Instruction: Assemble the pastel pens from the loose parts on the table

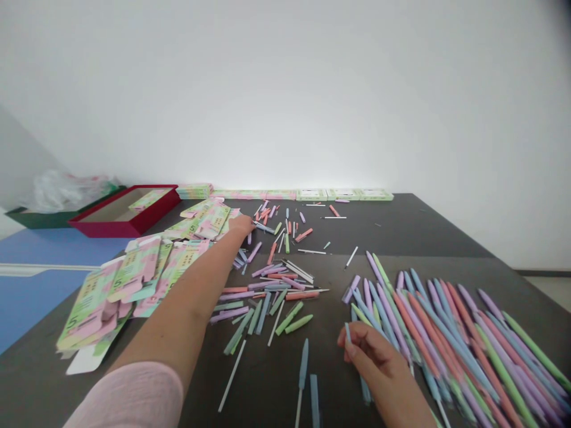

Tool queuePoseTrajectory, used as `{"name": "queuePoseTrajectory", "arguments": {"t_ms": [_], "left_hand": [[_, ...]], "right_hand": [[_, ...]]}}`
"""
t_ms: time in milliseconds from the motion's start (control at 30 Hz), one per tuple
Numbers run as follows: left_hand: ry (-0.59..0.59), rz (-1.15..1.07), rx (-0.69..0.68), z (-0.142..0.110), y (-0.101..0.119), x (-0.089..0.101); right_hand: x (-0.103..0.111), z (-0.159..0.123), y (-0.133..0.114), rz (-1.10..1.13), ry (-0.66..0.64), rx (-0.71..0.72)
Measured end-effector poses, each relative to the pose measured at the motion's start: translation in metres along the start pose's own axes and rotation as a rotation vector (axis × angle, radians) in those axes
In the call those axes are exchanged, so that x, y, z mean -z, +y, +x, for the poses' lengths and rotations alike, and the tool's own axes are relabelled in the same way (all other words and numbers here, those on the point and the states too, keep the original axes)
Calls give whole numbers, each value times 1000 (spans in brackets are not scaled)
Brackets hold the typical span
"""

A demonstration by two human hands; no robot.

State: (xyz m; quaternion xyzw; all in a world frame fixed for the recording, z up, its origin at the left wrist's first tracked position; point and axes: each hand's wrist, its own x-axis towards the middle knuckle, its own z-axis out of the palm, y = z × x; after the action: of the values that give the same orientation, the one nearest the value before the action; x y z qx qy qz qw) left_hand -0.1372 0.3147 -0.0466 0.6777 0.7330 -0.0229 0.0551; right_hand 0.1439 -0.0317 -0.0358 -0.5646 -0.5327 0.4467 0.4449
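My left hand (241,225) reaches far across the table, fingers closed at the end of a blue pen part (266,228); my fingertips are partly hidden. Close to me, my right hand (377,362) pinches a slim light-blue pen piece (348,333) upright between thumb and fingers. A blue pen (304,364) with a white stem lies left of that hand, beside a blue cap (314,397). Between my arms spreads a loose pile of pastel caps and barrels (267,291). Right of my right hand lie several long assembled-looking pens (446,333) in purple, blue, coral and green.
Flat green-and-pink cartons (96,306) overlap on the left. A red box (129,223) and a green tray (38,219) with plastic wrap (74,189) stand behind them. Packed boxes (343,194) line the wall edge. White refills (351,257) lie scattered on the dark table (423,232).
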Motion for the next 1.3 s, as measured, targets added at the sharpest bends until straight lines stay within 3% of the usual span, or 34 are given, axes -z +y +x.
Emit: {"name": "queuePoseTrajectory", "arguments": {"t_ms": [300,400,500,633,700,767,867,967,1133,1233,1300], "left_hand": [[129,-293,42,-25,3,4],[189,-484,14,-46,8,18],[207,-713,-64,-82,23,28],[48,-1037,-233,-170,50,26],[-295,-1504,-282,-223,58,21],[-556,-1720,-223,-271,62,17],[-732,-1878,-104,-320,61,15],[-794,-1933,-47,-344,60,15],[-810,-1896,-52,-358,62,18],[-760,-1822,-109,-363,63,21],[-655,-1725,-192,-366,64,22]], "right_hand": [[2,5,-2,11,6,-14],[0,7,-3,80,0,-17],[-2,8,-3,148,-34,-21],[-5,4,-6,129,-91,-7],[-5,-2,-11,106,-120,14],[-5,-10,-19,94,-154,44],[-4,-23,-34,82,-212,73],[-3,-36,-46,58,-266,57],[-1,-48,-52,-4,-319,24],[2,-52,-54,-49,-315,52],[4,-54,-55,-70,-292,69]]}}
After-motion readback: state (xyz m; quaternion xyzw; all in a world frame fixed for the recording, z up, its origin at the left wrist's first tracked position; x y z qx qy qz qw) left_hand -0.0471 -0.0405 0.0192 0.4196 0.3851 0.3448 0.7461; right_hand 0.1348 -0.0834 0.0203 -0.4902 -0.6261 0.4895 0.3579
